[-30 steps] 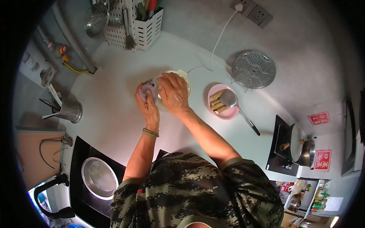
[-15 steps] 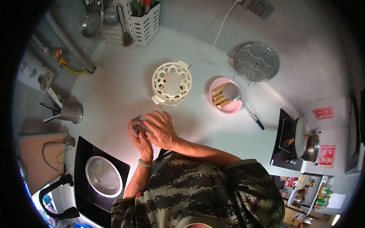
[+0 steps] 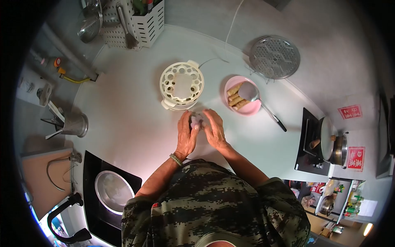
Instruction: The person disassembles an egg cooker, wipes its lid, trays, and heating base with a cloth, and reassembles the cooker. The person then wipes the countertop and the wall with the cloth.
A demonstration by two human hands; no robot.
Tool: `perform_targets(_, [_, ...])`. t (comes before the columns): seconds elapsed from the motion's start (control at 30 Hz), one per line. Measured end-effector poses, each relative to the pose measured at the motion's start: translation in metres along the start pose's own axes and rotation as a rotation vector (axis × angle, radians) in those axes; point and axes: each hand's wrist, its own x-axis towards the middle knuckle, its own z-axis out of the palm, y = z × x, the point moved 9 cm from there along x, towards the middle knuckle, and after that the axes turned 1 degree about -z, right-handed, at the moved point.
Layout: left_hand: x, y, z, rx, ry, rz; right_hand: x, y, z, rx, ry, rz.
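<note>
A crumpled purple-grey cloth [image 3: 196,120] is bunched between my two hands above the counter. My left hand [image 3: 187,135], with a braided band at the wrist, closes on its left side, the thumb lying across it. My right hand [image 3: 215,131] grips the right edge of the cloth, fingers pointing forward. Just beyond my fingertips stands a cream round appliance with a holed tray [image 3: 182,84] on top. To the right, a pink plate [image 3: 251,109] carries several browned rolls [image 3: 235,99], and a metal spatula [image 3: 249,91] rests over them.
A steaming rack [image 3: 275,57] leans against the back wall. At right is a stove with a lidded pot [image 3: 327,138]. The sink at left holds a metal basin [image 3: 114,192] near a black faucet [image 3: 70,218]. A metal utensil holder [image 3: 78,124] and a white rack [image 3: 150,24] line the edges.
Both hands have moved right and forward with the cloth, closer to the cream appliance. My right hand has shifted from over the cloth to its right side. The view has shifted slightly.
</note>
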Motion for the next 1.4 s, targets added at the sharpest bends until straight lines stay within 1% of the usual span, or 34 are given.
perform_targets(0.03, [0.0,0.007,0.011,-0.535,-0.148,-0.165,0.006,-0.008,-0.007,0.011,-0.032,0.055])
perform_targets(0.13, [-0.004,0.008,0.009,-0.707,-0.058,-0.125,0.015,-0.048,0.006,-0.08,-0.252,-0.018])
perform_targets(0.17, [-0.007,0.0,0.006,-0.698,-0.029,-0.15,0.014,-0.048,0.011,-0.1,-0.264,-0.073])
perform_targets(0.2, [-0.011,-0.008,0.004,-0.689,0.0,-0.176,0.014,-0.037,0.013,-0.111,-0.247,-0.034])
perform_targets(0.27, [-0.02,-0.017,-0.015,-0.506,0.216,-0.063,0.014,-0.014,0.019,-0.133,-0.207,0.042])
perform_targets(0.3, [-0.029,-0.018,-0.02,-0.339,0.211,-0.025,0.016,-0.006,0.016,-0.096,-0.141,0.067])
perform_targets(0.33, [-0.034,-0.023,-0.022,-0.202,0.186,0.032,0.017,0.013,0.022,0.154,-0.066,0.175])
perform_targets(0.4, [-0.037,-0.001,-0.016,0.12,0.01,0.178,0.031,0.007,0.011,0.11,0.08,0.078])
perform_targets(0.43, [-0.033,0.006,-0.01,0.124,-0.028,0.197,0.034,0.012,0.014,0.215,0.133,0.173])
perform_targets(0.5, [-0.024,0.022,0.002,0.161,-0.084,0.222,0.037,0.019,0.023,0.174,0.126,0.219])
perform_targets(0.53, [-0.017,0.035,0.009,0.17,-0.093,0.246,0.039,0.022,0.026,0.187,0.088,0.257])
perform_targets(0.6, [-0.01,0.053,0.015,0.209,-0.09,0.274,0.038,0.031,0.022,0.209,0.082,0.35])
perform_targets(0.63, [-0.009,0.041,0.018,0.26,-0.063,0.23,0.035,0.036,0.013,0.224,0.185,0.354])
perform_targets(0.7, [-0.004,0.023,0.028,0.284,-0.147,0.129,0.027,0.047,-0.006,0.263,0.384,0.352])
perform_targets(0.73, [-0.002,0.012,0.032,0.296,-0.19,0.074,0.022,0.05,-0.01,0.237,0.392,0.331])
perform_targets(0.77, [-0.001,0.011,0.038,0.322,-0.241,0.099,0.013,0.051,-0.017,0.213,0.399,0.311])
perform_targets(0.83, [-0.004,0.022,0.046,0.395,-0.271,0.226,-0.006,0.057,-0.029,0.203,0.422,0.309])
perform_targets(0.87, [-0.005,0.029,0.05,0.434,-0.284,0.279,-0.019,0.072,-0.029,0.447,0.459,0.471])
perform_targets(0.9, [-0.006,0.029,0.054,0.383,-0.269,0.325,-0.031,0.082,-0.024,0.693,0.491,0.636])
perform_targets(0.93, [-0.003,0.032,0.06,0.347,-0.291,0.327,-0.04,0.089,-0.012,0.949,0.512,0.798])
perform_targets(1.0, [-0.004,0.037,0.062,0.315,-0.317,0.295,-0.05,0.091,-0.018,1.144,0.695,0.67])
perform_targets(1.07, [-0.003,0.036,0.066,0.346,-0.318,0.3,-0.071,0.089,-0.035,0.976,0.711,0.631])
perform_targets(1.13, [-0.005,0.034,0.064,0.298,-0.315,0.245,-0.102,0.095,-0.051,0.692,0.687,0.686])
perform_targets(1.2, [-0.003,0.032,0.068,0.243,-0.348,0.218,-0.103,0.1,-0.054,0.539,0.535,0.695])
perform_targets(1.23, [-0.004,0.029,0.07,0.223,-0.367,0.246,-0.102,0.098,-0.054,0.463,0.467,0.703])
perform_targets(1.27, [-0.004,0.029,0.071,0.22,-0.371,0.25,-0.086,0.101,-0.045,0.454,0.355,0.666])
perform_targets(1.3, [-0.004,0.031,0.071,0.22,-0.373,0.254,-0.062,0.095,-0.041,0.445,0.246,0.623])
perform_targets(1.33, [-0.003,0.032,0.07,0.224,-0.375,0.26,-0.031,0.085,-0.034,0.134,0.159,0.317])
perform_targets(1.4, [-0.004,0.03,0.07,0.223,-0.374,0.258,-0.001,0.105,0.001,0.429,0.02,0.521])
